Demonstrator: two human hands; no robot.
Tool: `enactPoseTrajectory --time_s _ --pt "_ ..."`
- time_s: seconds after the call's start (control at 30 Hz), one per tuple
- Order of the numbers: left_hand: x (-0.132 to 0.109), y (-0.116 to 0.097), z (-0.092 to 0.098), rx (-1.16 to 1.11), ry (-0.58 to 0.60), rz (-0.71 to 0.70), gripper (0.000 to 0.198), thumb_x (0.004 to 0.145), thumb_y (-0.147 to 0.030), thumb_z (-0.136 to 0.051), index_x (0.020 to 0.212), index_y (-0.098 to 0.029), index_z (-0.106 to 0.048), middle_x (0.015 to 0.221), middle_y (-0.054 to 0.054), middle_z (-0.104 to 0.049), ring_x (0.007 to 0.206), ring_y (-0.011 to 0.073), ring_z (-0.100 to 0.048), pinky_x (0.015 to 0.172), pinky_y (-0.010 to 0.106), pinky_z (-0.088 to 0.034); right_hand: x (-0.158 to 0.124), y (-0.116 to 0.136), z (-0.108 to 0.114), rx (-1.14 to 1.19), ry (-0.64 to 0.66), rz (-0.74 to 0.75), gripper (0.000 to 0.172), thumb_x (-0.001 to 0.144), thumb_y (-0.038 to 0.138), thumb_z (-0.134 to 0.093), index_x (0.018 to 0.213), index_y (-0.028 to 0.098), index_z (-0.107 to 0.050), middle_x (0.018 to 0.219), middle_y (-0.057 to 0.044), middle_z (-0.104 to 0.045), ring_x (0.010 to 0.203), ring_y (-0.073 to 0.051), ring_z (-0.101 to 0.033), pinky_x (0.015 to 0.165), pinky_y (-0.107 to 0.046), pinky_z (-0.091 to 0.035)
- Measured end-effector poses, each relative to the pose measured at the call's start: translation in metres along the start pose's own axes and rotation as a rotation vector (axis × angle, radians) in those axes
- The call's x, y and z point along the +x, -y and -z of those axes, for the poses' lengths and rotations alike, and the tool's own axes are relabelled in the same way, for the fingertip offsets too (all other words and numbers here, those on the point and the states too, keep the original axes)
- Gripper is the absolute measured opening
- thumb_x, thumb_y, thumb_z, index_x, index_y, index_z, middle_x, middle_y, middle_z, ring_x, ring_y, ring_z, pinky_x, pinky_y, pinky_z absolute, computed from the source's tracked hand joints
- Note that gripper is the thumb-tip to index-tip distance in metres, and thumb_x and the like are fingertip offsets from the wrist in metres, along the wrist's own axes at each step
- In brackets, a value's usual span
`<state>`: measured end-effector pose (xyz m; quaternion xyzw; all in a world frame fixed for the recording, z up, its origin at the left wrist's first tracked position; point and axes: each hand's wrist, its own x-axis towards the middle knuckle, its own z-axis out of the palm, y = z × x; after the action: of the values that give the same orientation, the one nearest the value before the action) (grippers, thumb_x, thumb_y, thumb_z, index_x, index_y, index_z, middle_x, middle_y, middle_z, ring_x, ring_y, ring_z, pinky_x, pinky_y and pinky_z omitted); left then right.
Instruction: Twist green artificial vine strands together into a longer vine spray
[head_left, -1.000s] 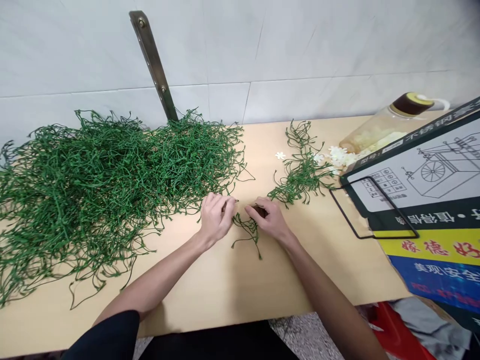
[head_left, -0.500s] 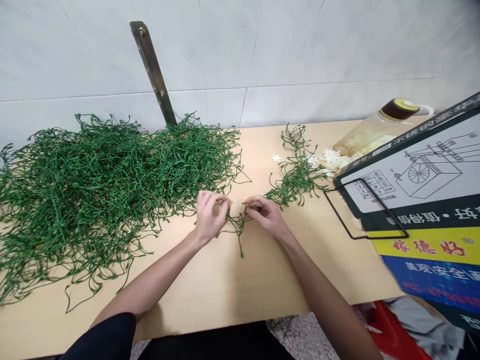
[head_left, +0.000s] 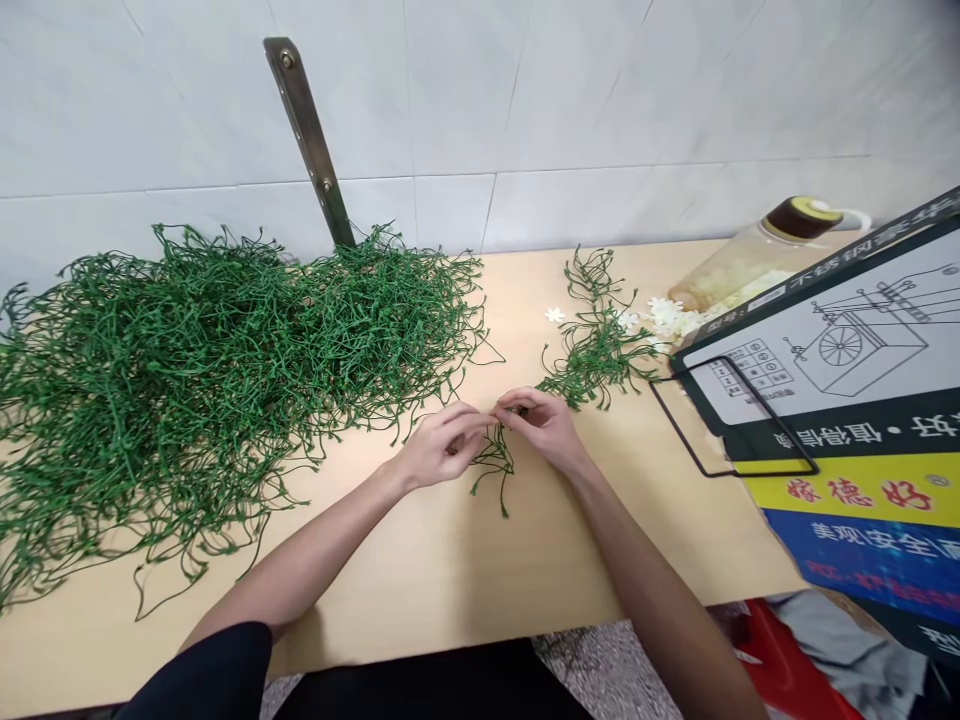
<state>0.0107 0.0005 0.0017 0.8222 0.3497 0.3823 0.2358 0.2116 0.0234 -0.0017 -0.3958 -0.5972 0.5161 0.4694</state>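
Over the light wooden table, my left hand (head_left: 448, 445) and my right hand (head_left: 546, 430) meet at the fingertips. My right thumb and fingers pinch a sprig of thin green plastic stems (head_left: 495, 462), whose ends hang down below the hands. At the same spot the left fingers press together on the sprig, their tips partly covering its upper end. A big heap of the same green stems (head_left: 247, 360) spreads to the left. Just beyond my right hand lies a smaller pile of green sprigs (head_left: 600, 345).
White plastic flowers (head_left: 670, 318) lie by the smaller pile, with a single one (head_left: 554, 314) apart. A clear bottle (head_left: 742, 255) with a dark lid lies tilted behind a printed box (head_left: 832, 350) with a black wire handle (head_left: 697, 465). A metal bracket (head_left: 311, 140) stands against the tiled wall.
My left hand has moved right until its fingertips reach those of my right hand. The sprig's hanging ends have shifted slightly right. My right hand has barely moved.
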Motion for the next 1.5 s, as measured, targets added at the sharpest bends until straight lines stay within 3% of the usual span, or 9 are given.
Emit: enactPoseTrajectory --time_s 0.13,0.3,0.5,0.7,0.8,1.0,1.27,1.4,1.5 --pt "-0.002 -0.001 0.000 0.042 0.132 -0.057 0.026 0.091 -0.027 -0.051 0.111 -0.020 -0.065 0.105 0.008 -0.066 0.057 0.0078 -0.055 0.059 0.023 -0.050 0.000 0.001 -0.001 0.011 -0.023 -0.011 0.024 0.075 0.041 -0.078 0.085 0.021 -0.069 0.080 -0.005 -0.074 0.076 -0.018 -0.069 0.071 -0.032 -0.056" --pt "-0.001 -0.002 -0.001 0.073 0.095 0.022 0.023 0.092 -0.031 -0.052 0.107 -0.018 -0.064 0.103 0.010 -0.065 0.067 0.0117 -0.060 0.065 0.025 -0.053 -0.001 0.003 0.002 -0.001 -0.064 -0.014 0.023 0.076 0.042 -0.077 0.083 0.021 -0.069 0.076 -0.004 -0.073 0.072 -0.018 -0.068 0.067 -0.032 -0.055" --pt "0.003 -0.006 0.001 0.145 0.149 0.029 0.022 0.095 -0.030 -0.048 0.104 -0.019 -0.064 0.102 0.009 -0.061 0.068 0.0115 -0.059 0.066 0.025 -0.052 -0.002 0.007 0.007 -0.001 0.005 -0.003 0.029 0.080 0.049 -0.071 0.080 0.020 -0.069 0.071 -0.004 -0.071 0.067 -0.017 -0.066 0.068 -0.033 -0.053" --pt "0.003 -0.005 -0.001 0.118 0.126 0.036 0.016 0.099 -0.024 -0.042 0.100 -0.018 -0.056 0.101 0.009 -0.059 0.081 0.0149 -0.062 0.073 0.027 -0.052 -0.003 0.005 0.002 -0.224 0.089 0.069 0.033 0.059 0.045 -0.087 0.071 0.020 -0.069 0.067 -0.002 -0.064 0.061 -0.015 -0.052 0.057 -0.030 -0.042" --pt "0.002 -0.004 -0.002 0.165 0.104 -0.006 0.017 0.100 -0.023 -0.040 0.099 -0.018 -0.055 0.099 0.009 -0.059 0.080 0.0144 -0.060 0.072 0.026 -0.051 -0.004 0.006 -0.001 -0.311 0.086 0.082 0.026 0.065 0.041 -0.084 0.073 0.021 -0.070 0.067 -0.001 -0.063 0.057 -0.013 -0.047 0.054 -0.029 -0.040" --pt "0.000 -0.003 -0.002 0.356 -0.071 -0.178 0.013 0.098 -0.018 -0.045 0.099 -0.016 -0.058 0.092 0.009 -0.062 0.082 0.0179 -0.057 0.072 0.030 -0.045 -0.004 0.008 -0.005 -0.317 0.069 0.261 0.016 0.074 0.032 -0.079 0.075 0.022 -0.067 0.080 -0.005 -0.067 0.079 -0.020 -0.062 0.074 -0.035 -0.051" --pt "-0.002 -0.001 -0.004 0.357 -0.082 -0.188 0.018 0.098 -0.021 -0.046 0.112 -0.017 -0.057 0.096 0.009 -0.061 0.084 0.0185 -0.055 0.074 0.031 -0.047 -0.002 0.007 -0.003 -0.337 0.069 0.386 0.001 0.079 0.022 -0.071 0.080 0.023 -0.071 0.083 -0.005 -0.062 0.078 -0.018 -0.062 0.071 -0.034 -0.053" --pt "0.000 -0.002 -0.005 0.389 -0.073 -0.200 0.028 0.099 -0.023 -0.046 0.126 -0.017 -0.051 0.103 0.010 -0.059 0.082 0.0170 -0.054 0.072 0.029 -0.049 -0.002 0.005 0.000 -0.338 0.062 0.456 0.011 0.077 0.013 -0.068 0.080 0.022 -0.069 0.085 -0.005 -0.063 0.080 -0.018 -0.062 0.072 -0.034 -0.053" --pt "0.000 -0.003 -0.006 0.467 -0.085 -0.159 0.023 0.096 -0.028 -0.052 0.116 -0.018 -0.057 0.108 0.013 -0.057 0.090 0.0205 -0.052 0.077 0.033 -0.048 -0.002 0.006 0.001 -0.362 0.062 0.467 0.012 0.075 0.011 -0.067 0.077 0.023 -0.068 0.087 -0.006 -0.065 0.081 -0.019 -0.062 0.073 -0.036 -0.052"
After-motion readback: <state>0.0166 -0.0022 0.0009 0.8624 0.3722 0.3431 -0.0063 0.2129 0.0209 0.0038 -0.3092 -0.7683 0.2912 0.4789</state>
